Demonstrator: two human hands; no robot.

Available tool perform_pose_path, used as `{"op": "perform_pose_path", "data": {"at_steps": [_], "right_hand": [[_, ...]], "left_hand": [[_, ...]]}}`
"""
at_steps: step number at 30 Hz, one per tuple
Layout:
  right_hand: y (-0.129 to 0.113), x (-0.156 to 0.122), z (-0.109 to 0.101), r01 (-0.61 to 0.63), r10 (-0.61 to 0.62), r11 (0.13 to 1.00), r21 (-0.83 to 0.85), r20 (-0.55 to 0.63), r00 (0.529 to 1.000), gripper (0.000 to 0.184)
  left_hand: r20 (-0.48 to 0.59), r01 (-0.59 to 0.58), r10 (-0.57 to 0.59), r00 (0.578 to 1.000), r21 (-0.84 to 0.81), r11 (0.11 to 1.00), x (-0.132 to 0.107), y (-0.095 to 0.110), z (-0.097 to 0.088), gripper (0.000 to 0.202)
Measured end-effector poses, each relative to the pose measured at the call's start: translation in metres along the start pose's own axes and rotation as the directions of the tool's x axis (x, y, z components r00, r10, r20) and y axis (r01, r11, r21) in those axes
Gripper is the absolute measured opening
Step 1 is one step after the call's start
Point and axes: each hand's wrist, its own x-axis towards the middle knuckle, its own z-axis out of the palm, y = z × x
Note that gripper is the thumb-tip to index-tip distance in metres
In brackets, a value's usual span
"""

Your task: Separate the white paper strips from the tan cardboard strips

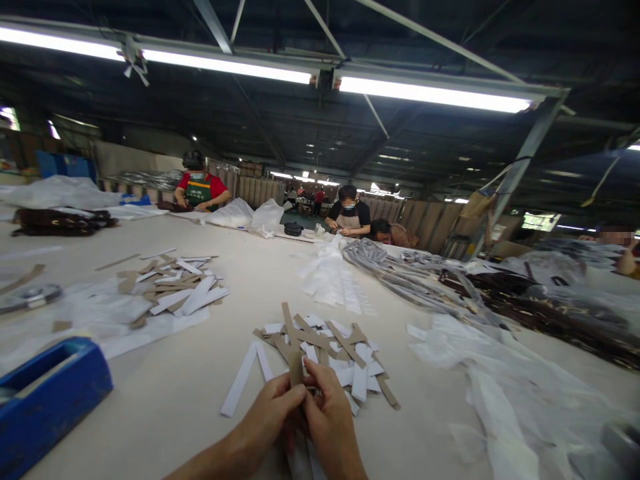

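A: Brown strip (295, 365), cardboard-looking, pinched upright between both hands at the near edge of the table (200, 393). Left hand (273, 408) is closed around its lower part, thumb pressing up near the strip; right hand (331, 417) is curled shut on the same spot from the other side. Fingertips of the two hands touch.

B: Where does it sit against the pile?

A: Its top end overlaps my view of the mixed pile of strips (327, 347), brown and white ones crossed over each other, just beyond the hands. One long white strip (240, 380) lies apart, left of the pile.

B: Anything under the hands?

A: Something white hangs below them, partly hidden; I cannot tell what it is.

B: Surroundings, quick.

A: Blue tape dispenser (50, 393) at the near left. Second heap of strips (173, 287) farther left on clear plastic. Crumpled plastic sheeting (505, 387) on the right. Grey bundle of cords (390, 267) further back. Two seated people across the table: one in red with a green apron (200, 190), one in dark top (349, 213).
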Motion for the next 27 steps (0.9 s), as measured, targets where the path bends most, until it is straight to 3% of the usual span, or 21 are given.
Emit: {"op": "perform_pose_path", "data": {"at_steps": [6,9,11,13,14,15,17,19,21,22,23,25,27], "right_hand": [[-0.005,0.001,-0.004,-0.047,0.052,0.997,0.057,-0.086,0.995,0.042],[-0.001,-0.001,0.001,-0.185,0.171,0.961,0.204,0.088,0.981,0.058],[0.000,-0.003,0.005,-0.265,0.209,0.938,0.224,0.248,0.946,0.066],[-0.001,-0.004,0.004,-0.284,0.220,0.948,0.146,0.346,0.912,0.061],[-0.003,-0.004,0.001,-0.264,0.222,0.961,0.077,0.352,0.909,0.050],[-0.004,-0.003,-0.004,-0.228,0.221,0.973,-0.017,0.325,0.920,0.039],[-0.007,0.000,-0.015,-0.117,0.178,0.958,-0.261,0.227,0.957,0.033],[-0.008,0.001,-0.023,-0.022,0.129,0.867,-0.497,0.180,0.975,0.029],[-0.009,-0.002,-0.026,0.048,0.105,0.766,-0.641,0.198,0.974,0.012],[-0.010,-0.004,-0.026,0.076,0.099,0.723,-0.687,0.212,0.972,0.005],[-0.010,-0.006,-0.025,0.100,0.096,0.687,-0.720,0.226,0.969,0.011],[-0.013,-0.010,-0.022,0.134,0.111,0.630,-0.765,0.260,0.959,0.022],[-0.016,-0.013,-0.020,0.133,0.162,0.589,-0.797,0.278,0.947,0.026]], "left_hand": [[-0.159,-0.110,0.104,0.982,-0.032,0.993,0.015,-0.001,-0.017,0.054],[-0.242,-0.173,0.160,0.957,-0.030,0.985,0.021,0.009,-0.030,0.052],[-0.282,-0.191,0.195,0.939,0.043,0.981,0.024,0.016,-0.042,0.047],[-0.310,-0.153,0.210,0.927,0.199,0.968,0.028,0.023,-0.057,0.040],[-0.321,-0.119,0.210,0.923,0.281,0.952,0.029,0.025,-0.066,0.038],[-0.333,-0.082,0.206,0.920,0.351,0.933,0.030,0.027,-0.075,0.035],[-0.371,-0.030,0.212,0.904,0.441,0.897,0.032,0.028,-0.089,0.036],[-0.414,-0.043,0.363,0.835,0.609,0.792,0.031,0.027,-0.095,0.051],[-0.318,-0.087,0.598,0.736,0.831,0.549,0.028,0.024,-0.093,0.063],[-0.193,-0.133,0.677,0.711,0.908,0.398,0.027,0.022,-0.089,0.062],[-0.033,-0.212,0.695,0.718,0.941,0.264,0.025,0.021,-0.083,0.057],[0.273,-0.427,0.581,0.767,0.892,0.145,0.021,0.019,-0.072,0.037],[0.468,-0.572,0.412,0.782,0.801,0.176,0.018,0.019,-0.064,0.019]]}}
